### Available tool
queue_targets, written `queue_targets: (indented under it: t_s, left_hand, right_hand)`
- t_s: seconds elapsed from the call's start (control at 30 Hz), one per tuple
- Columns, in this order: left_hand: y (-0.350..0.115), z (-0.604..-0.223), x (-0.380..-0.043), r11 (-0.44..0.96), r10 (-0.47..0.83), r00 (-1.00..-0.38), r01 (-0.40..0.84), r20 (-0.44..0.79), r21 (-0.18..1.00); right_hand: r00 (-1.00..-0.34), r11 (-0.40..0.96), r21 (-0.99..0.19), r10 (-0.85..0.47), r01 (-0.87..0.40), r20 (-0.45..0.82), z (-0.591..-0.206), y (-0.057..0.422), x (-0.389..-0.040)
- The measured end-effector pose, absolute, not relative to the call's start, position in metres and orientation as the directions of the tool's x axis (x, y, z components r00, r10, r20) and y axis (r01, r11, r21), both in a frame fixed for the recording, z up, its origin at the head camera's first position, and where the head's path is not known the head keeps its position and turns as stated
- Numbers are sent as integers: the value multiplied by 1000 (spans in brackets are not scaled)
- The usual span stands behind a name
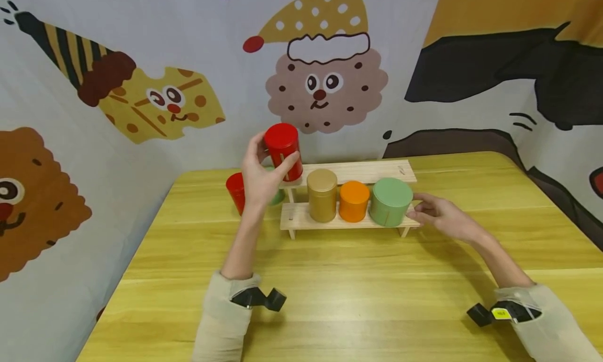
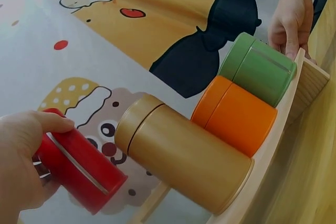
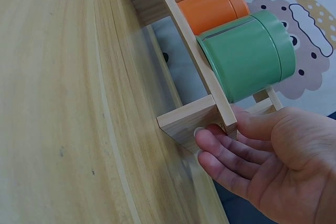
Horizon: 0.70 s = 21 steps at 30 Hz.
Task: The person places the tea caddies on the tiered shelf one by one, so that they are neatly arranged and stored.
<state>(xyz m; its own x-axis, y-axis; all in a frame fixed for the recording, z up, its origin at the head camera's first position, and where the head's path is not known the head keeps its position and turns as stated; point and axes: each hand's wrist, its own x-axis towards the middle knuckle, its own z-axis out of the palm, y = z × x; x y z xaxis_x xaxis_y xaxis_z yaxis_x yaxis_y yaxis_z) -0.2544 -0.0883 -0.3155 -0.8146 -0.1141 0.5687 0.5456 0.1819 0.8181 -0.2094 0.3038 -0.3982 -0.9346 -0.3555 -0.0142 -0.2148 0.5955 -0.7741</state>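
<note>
My left hand (image 1: 261,174) grips a red canister (image 1: 284,151) upright, thumb across its front, at the left end of the upper step of a two-tier wooden rack (image 1: 358,171). My right hand (image 3: 273,156) pinches the right end of the lower step, thumb above and fingertips below. On that lower step stand a tall gold canister (image 1: 322,195), a short orange canister (image 1: 354,201) and a wide green canister (image 1: 391,202), left to right. The green one is closest to my right hand.
Left of the rack, another red canister (image 1: 235,190) stands on the wooden table (image 1: 330,289), partly behind my left wrist. A second green canister (image 1: 278,196) is mostly hidden by the left hand. Behind the table hangs a cartoon-print cloth (image 1: 202,27).
</note>
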Motion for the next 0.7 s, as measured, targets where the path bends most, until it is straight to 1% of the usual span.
queue_targets:
  t_s: [0.27, 0.53, 0.7]
  left_hand:
    - [-75, -310, -260, 193, -94, -812, 552, 575, 811]
    - [-59, -299, -263, 172, -61, -804, 575, 591, 800]
    - [-49, -293, -265, 175, -40, -792, 595, 609, 784]
  right_hand:
    - [-934, 594, -776, -356, -214, -15, -399, 304, -209]
    - [-936, 595, -775, -352, -212, -14, -399, 304, -209]
    - [-935, 593, -776, -354, -213, -14, -399, 304, -209]
